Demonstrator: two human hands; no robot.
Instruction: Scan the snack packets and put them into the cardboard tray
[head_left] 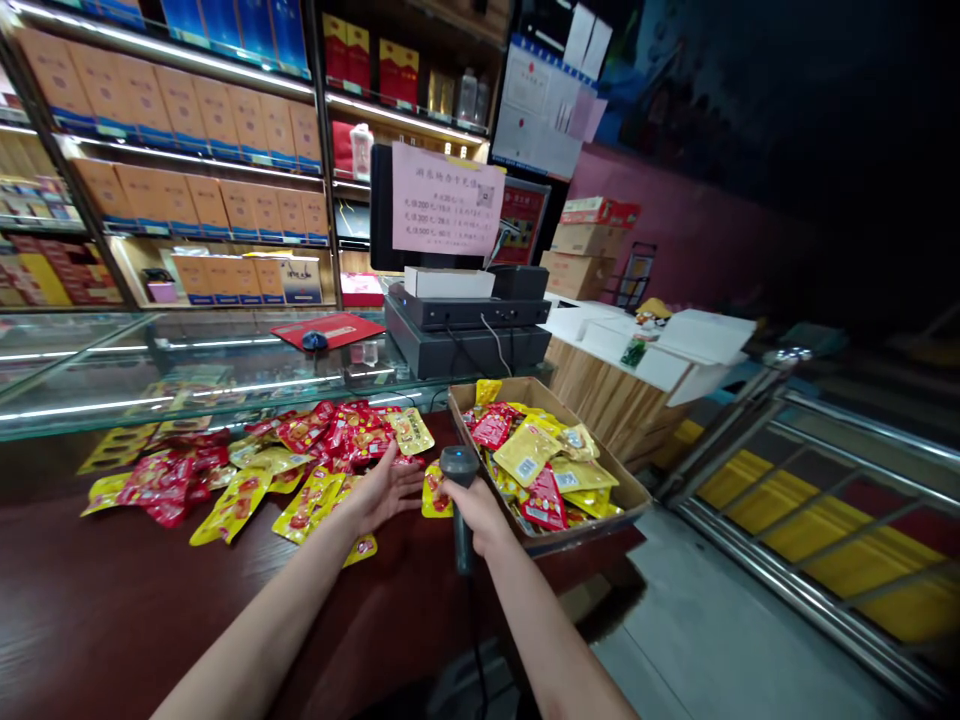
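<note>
A dark handheld scanner [461, 462] with a cable is gripped in my right hand [476, 508], close to the box's left side. Beside it, a yellow packet [435, 492] lies at the fingertips of the same hand. My left hand [386, 490] is spread, its fingers apart over the right edge of the packet pile, holding nothing. Red packets [161, 483] and yellow packets [234, 503] are heaped loosely on the dark red counter [97, 610]. A cardboard box [634, 492] on the right holds many more packets, some with their barcode side up [527, 455].
Behind the packets runs a glass display counter [225, 345] with a red mat [352, 328] and a blue mouse [315, 341]. A monitor [381, 210] bearing a pink sign stands over a black cash drawer [465, 345]. Metal railing [847, 450] is at the right.
</note>
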